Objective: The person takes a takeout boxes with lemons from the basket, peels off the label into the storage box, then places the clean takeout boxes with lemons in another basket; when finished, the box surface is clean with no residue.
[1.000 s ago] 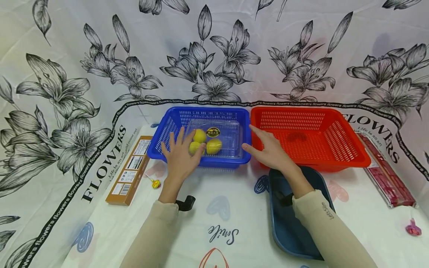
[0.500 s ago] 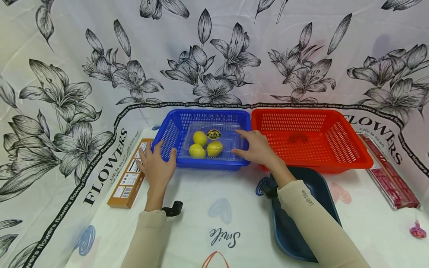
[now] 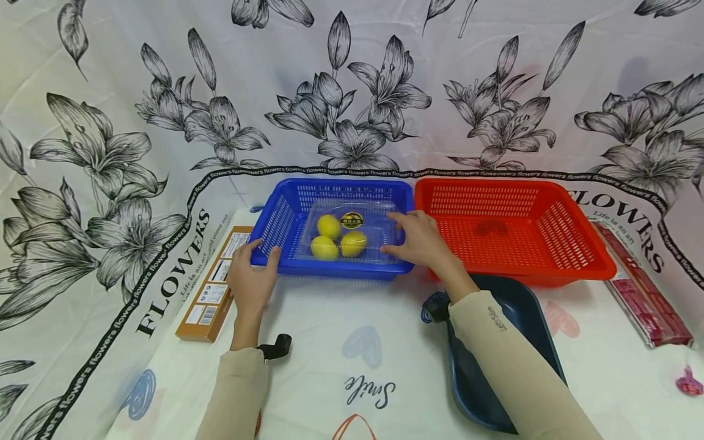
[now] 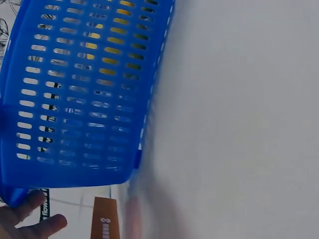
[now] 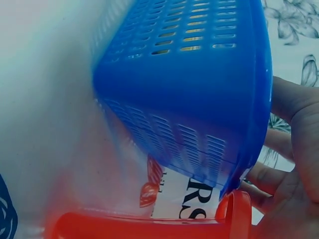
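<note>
A blue perforated basket (image 3: 335, 269) holds a clear plastic box (image 3: 379, 229) with a dark label. Three yellow lemon-like fruits (image 3: 354, 243) show through the box. At the basket's front left corner is my left hand (image 3: 252, 281), thumb raised apart from the fingers; in the left wrist view its fingers (image 4: 42, 229) come up right at the rim's corner. My right hand (image 3: 422, 241) lies over the right rim, fingers spread inward. From the right wrist, the palm (image 5: 299, 199) faces the basket and the fingertips are hidden behind the rim.
Right beside the blue basket stands a red basket (image 3: 495, 250). A dark blue tray (image 3: 453, 373) lies under my right forearm. On the left is a brown box (image 3: 206, 305); on the right, a red packet (image 3: 643, 293) and a pink wrapped candy (image 3: 689, 384).
My left hand has moved left and down, from over the fruits to the basket's front left corner. The right hand has shifted left onto the right rim. The basket has stayed put.
</note>
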`<state>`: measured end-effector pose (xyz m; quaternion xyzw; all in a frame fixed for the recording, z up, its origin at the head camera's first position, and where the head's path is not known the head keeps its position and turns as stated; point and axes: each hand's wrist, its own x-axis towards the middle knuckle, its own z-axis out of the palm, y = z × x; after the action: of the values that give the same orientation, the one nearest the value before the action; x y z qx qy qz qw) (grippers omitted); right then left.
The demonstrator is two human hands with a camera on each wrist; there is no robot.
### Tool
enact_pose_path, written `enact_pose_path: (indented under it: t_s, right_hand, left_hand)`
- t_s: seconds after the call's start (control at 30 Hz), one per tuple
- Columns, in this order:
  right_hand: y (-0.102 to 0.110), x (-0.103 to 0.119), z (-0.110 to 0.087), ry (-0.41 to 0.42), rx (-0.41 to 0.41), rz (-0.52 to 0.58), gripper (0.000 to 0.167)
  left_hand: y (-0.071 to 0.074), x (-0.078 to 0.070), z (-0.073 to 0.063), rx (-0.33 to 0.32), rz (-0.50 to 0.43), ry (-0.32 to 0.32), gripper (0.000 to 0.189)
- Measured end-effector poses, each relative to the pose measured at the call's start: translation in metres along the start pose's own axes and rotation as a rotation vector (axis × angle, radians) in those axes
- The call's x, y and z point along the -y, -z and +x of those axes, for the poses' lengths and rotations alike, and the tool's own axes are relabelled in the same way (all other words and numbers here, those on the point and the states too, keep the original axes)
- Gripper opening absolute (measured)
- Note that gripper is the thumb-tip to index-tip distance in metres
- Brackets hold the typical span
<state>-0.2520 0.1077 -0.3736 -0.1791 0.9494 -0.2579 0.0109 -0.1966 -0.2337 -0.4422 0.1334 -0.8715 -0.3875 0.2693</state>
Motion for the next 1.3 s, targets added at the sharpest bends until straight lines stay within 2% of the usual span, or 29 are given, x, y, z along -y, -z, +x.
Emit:
enact_pose_path:
  t_s: [0.17,0.5,0.73,0.9,1.07,1.2,1.3]
  right_hand:
    - [-0.001,0.003,0.007,0.004,0.004,0.008,0.082]
    - [-0.004,0.006,0.018,-0.017,0.017,0.025,0.079]
    - [-0.005,0.005,0.024,-0.034,0.040,0.071,0.078]
    - [0.001,0.004,0.027,-0.042,0.025,0.144,0.074]
    - [0.006,0.007,0.033,-0.049,-0.012,0.281,0.071]
    - [0.008,0.008,0.038,-0.067,0.001,0.362,0.072]
    - [0.009,0.008,0.041,-0.086,0.037,0.369,0.074]
  left_hand:
    - [-0.002,0.008,0.001,-0.031,-0.074,0.002,0.053]
    - [-0.007,0.014,0.002,-0.062,-0.193,0.037,0.050]
    - [-0.009,0.017,0.001,-0.099,-0.248,0.020,0.047]
    - [-0.010,0.017,0.001,-0.109,-0.255,0.012,0.046]
    - [-0.012,0.016,0.001,-0.120,-0.261,0.012,0.045]
    - [-0.014,0.015,0.001,-0.120,-0.262,0.011,0.045]
    - [-0.015,0.014,0.001,-0.119,-0.256,0.012,0.044]
